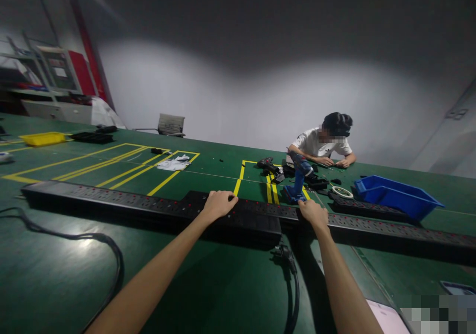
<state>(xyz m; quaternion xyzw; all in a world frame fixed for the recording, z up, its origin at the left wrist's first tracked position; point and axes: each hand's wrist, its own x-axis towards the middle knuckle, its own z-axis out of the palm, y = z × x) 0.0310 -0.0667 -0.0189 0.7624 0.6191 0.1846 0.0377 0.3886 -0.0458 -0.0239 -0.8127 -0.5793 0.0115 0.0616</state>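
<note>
A long black power strip (353, 222) with rows of sockets and red dots lies across the table in front of me. Against its near side is a shorter black power strip (256, 226), and a black plug on a cable (285, 254) lies by its right end. My left hand (218, 205) is closed over the shorter strip, fingers curled across its top. My right hand (313, 213) grips the long strip to the right of that, its fingertips hidden on the far side. Just beyond the right hand stands a blue cordless drill (297, 177).
Across the green table (208, 284) a person (322, 140) leans over their hands. Beside the drill lie a second drill (271, 167), a tape roll (342, 192) and a blue bin (397, 195). White gloves (174, 163) and a yellow tray (43, 138) are farther left. A black cable (92, 235) curves at near left.
</note>
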